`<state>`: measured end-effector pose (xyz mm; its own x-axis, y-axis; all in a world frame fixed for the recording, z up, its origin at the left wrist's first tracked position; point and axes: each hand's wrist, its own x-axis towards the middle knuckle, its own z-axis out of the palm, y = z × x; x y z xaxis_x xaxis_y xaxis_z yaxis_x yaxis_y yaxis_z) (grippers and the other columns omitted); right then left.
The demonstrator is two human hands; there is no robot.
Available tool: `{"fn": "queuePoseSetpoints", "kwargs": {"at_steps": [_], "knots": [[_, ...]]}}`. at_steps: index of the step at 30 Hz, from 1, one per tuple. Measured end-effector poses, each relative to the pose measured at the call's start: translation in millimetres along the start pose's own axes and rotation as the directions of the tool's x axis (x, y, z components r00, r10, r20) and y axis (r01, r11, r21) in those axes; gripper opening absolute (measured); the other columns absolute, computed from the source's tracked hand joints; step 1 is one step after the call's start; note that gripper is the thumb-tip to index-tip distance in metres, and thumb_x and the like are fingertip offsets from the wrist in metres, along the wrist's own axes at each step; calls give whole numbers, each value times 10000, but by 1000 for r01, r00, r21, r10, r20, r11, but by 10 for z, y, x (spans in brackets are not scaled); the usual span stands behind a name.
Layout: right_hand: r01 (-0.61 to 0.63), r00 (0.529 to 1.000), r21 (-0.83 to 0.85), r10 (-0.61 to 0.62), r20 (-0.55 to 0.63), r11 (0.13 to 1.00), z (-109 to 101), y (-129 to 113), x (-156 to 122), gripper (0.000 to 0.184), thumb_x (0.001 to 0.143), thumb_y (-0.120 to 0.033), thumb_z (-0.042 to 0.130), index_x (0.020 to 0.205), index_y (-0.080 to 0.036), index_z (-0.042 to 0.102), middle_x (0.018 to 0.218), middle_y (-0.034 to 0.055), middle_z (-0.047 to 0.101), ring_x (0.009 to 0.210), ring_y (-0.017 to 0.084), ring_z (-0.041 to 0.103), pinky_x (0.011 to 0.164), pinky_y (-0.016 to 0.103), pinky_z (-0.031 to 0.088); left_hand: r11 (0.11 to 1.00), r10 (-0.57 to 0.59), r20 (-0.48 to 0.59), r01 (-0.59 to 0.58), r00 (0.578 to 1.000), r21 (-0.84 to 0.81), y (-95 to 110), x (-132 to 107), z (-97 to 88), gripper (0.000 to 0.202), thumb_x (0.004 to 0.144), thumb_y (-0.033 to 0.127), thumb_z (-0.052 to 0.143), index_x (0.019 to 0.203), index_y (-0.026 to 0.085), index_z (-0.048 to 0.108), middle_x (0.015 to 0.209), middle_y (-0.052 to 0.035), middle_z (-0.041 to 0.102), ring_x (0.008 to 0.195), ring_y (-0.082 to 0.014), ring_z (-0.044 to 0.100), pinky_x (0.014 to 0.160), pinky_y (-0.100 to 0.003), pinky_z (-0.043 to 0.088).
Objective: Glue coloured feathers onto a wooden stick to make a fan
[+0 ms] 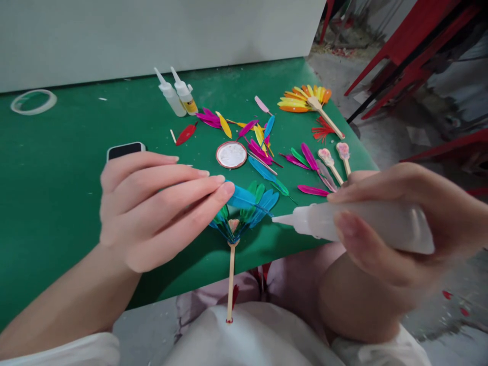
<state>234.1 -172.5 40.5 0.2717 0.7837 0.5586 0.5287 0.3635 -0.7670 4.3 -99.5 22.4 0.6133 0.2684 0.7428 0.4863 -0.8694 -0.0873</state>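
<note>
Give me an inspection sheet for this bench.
Surface: green table, small white specks.
Job's things: blue-green feather fan at the near edge, stick overhanging; glue bottle, nozzle pointing at it.
Clutter: loose feathers, two small bottles, round dish, orange-yellow fan, dark device, tape ring.
Hands: left hand open, fingertips on the feather fan; right hand gripping the glue bottle.
Cables: nothing seen.
Surroundings: white wall behind, red chairs on the right.
</note>
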Motion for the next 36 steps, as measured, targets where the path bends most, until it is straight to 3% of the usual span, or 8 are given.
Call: {"fn": "queuePoseSetpoints", "kwargs": {"at_steps": [11, 17, 20, 22, 24, 28, 31, 36], "knots": [[124, 992, -10, -124, -30, 992, 5, -34, 15, 123, 649, -176, 661, 630, -217, 547, 502, -71, 487, 401, 82, 408, 318, 280, 241, 999, -52, 17, 53, 998, -8, 29, -16, -37, 345, 689, 26, 713, 950, 249, 677, 988, 16, 713, 922, -180, 642, 865, -404, 526], [131, 974, -108, -107, 201, 986, -79, 46, 49, 141, 704, -238, 700, 703, -197, 565, 643, -72, 576, 551, 58, 480, 467, 230, 368, 981, 185, -130, -175, 974, 87, -261, -56, 150, 332, 719, 93, 685, 963, 318, 665, 946, 61, 688, 846, -140, 632, 771, -303, 526], [99, 989, -213, -73, 126, 972, -86, 42, 75, 224, 677, -296, 756, 772, -203, 576, 703, -60, 570, 658, 75, 491, 596, 229, 410, 997, -81, 34, 81, 996, 17, -367, -7, 203, 252, 810, 150, 594, 1003, 298, 662, 883, -1, 651, 860, -148, 599, 768, -296, 490], [60, 996, -193, -46, 75, 979, -42, 58, 87, 240, 679, -327, 754, 752, -193, 569, 690, -42, 546, 653, 87, 479, 588, 242, 399, 953, -260, 297, 294, 919, -76, -434, 40, 196, 223, 867, 214, 532, 1046, 259, 656, 916, -23, 633, 863, -125, 576, 769, -256, 466], [64, 994, -157, -49, 97, 986, 36, 105, 91, 199, 732, -313, 696, 689, -183, 552, 669, -21, 536, 644, 100, 493, 594, 261, 405, 851, -355, 545, 504, 760, -149, -523, 70, 182, 246, 875, 268, 526, 1095, 224, 628, 934, -17, 638, 833, -101, 571, 746, -217, 450], [34, 974, -88, -13, 226, 996, 269, 263, 50, 102, 760, -201, 612, 712, -196, 523, 732, -1, 621, 766, 158, 629, 727, 315, 486, 684, -241, 844, 700, 479, -202, -740, 21, 227, 217, 793, 344, 617, 933, 184, 656, 861, 11, 669, 762, -107, 587, 664, -194, 427], [-90, 945, -123, 124, 303, 988, 452, 352, -25, 146, 732, -216, 641, 805, -233, 515, 695, -56, 614, 640, 129, 639, 586, 245, 491, 684, -140, 896, 695, 420, -219, -832, -59, 319, 244, 790, 406, 587, 862, 194, 684, 842, 16, 672, 760, -120, 590, 676, -206, 414], [-137, 781, -285, 280, 559, 949, 639, 355, -130, 91, 741, -245, 621, 800, -244, 551, 655, -81, 608, 492, 65, 550, 450, 164, 402, 651, -83, 897, 705, 435, -282, -793, -125, 450, 263, 827, 372, 501, 968, 218, 661, 952, 21, 657, 862, -133, 585, 744, -211, 405]]}}
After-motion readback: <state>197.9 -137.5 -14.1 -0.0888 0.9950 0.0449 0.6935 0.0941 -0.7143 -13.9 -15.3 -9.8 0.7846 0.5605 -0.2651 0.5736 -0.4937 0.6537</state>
